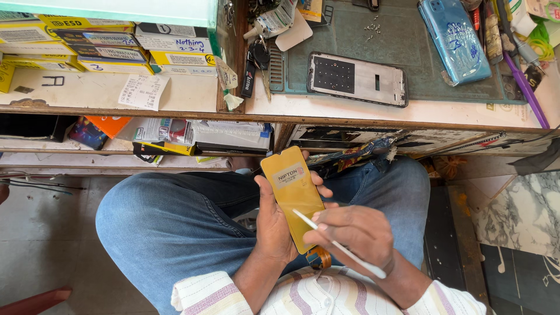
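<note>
My left hand (273, 224) cradles a yellow phone display panel (291, 189) over my lap, its orange flex cable (319, 257) hanging at the lower end. My right hand (356, 233) grips a thin white pointed tool (335, 244), whose tip rests on the panel's lower right part. A grey phone frame (357, 79) lies on the green work mat (408, 64) on the bench above. A blue phone back cover (454, 38) lies at the mat's right.
Stacked small boxes (111, 46) fill the bench's left side, with a paper slip (143, 91). Keys and a bottle (259, 41) sit near the mat. Tools and a purple rod (525, 87) line the right edge. A shelf under the bench holds packets (169, 134).
</note>
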`<state>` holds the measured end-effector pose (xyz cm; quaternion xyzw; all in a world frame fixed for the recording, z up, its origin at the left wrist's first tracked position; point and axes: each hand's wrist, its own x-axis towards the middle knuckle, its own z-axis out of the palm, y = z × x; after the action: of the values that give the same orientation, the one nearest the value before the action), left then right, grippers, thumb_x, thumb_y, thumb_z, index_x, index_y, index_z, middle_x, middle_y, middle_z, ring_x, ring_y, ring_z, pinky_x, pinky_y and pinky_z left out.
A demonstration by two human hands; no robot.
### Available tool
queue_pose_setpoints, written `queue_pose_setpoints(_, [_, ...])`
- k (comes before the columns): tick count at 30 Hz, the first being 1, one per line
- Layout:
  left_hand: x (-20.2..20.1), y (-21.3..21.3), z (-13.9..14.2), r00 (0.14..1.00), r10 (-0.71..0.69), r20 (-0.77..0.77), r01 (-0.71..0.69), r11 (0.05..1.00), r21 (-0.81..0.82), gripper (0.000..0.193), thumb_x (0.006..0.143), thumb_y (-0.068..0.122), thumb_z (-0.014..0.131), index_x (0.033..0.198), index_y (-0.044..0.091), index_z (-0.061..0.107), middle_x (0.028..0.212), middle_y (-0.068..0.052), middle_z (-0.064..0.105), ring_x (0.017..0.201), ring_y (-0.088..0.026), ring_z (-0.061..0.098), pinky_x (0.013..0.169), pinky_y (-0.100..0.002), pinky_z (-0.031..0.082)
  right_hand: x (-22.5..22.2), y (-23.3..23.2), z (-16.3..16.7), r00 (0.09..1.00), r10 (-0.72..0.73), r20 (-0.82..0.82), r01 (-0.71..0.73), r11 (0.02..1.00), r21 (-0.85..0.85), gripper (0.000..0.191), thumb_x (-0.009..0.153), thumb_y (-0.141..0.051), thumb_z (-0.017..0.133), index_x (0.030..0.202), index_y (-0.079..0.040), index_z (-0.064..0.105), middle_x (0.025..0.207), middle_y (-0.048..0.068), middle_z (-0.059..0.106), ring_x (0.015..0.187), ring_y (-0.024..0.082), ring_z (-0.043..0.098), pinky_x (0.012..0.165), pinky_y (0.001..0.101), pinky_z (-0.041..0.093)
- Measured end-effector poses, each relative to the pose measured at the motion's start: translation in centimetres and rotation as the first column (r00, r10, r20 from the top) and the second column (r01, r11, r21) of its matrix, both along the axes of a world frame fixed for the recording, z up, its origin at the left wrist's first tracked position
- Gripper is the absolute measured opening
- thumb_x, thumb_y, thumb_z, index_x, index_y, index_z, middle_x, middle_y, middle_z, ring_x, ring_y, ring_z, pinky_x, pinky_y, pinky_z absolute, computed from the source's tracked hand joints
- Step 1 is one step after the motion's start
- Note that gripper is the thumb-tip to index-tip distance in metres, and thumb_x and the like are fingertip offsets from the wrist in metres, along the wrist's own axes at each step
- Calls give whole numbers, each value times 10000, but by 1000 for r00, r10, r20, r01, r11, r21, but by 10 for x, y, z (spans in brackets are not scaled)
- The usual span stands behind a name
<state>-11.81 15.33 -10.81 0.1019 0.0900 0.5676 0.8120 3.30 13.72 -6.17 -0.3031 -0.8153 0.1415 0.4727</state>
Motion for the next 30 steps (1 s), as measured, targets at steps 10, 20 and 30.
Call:
queue_pose_setpoints(10, [1, -4, 1, 955, -75, -288, 96, 994, 60, 939, 971, 753, 290, 1572, 33, 329, 1233, -136, 578, 1059, -278, 646, 894, -436, 596, 49, 14, 28, 910, -414, 14, 406, 898, 167, 182, 986, -15, 768, 1048, -45, 600, 932, 97, 758, 784, 191, 769, 685, 260, 629])
queue_pose_setpoints(20, [-5, 1, 6, 985, -41, -166, 57, 994, 92, 898, 1019, 695, 320, 1621, 29, 270, 1228, -157, 570, 1068, -262, 637, 921, -479, 593, 107, 5, 35, 869, -461, -180, 434, 884, -172, 111, 993, -113, 787, 1015, -66, 689, 944, 64, 748, 860, 121, 757, 814, 251, 640])
queue_pose_setpoints(30, [-13, 3, 13, 998, 4, -65, 4, 992, 127, 855, 1056, 659, 307, 1643, 41, 240, 1237, -174, 570, 1100, -277, 634, 956, -476, 580, 118, 9, 1, 909, -396, 129, 373, 637, -675, 222, 806, -139, 822, 985, -18, 771, 809, 83, 803, 725, 122, 749, 618, 260, 579])
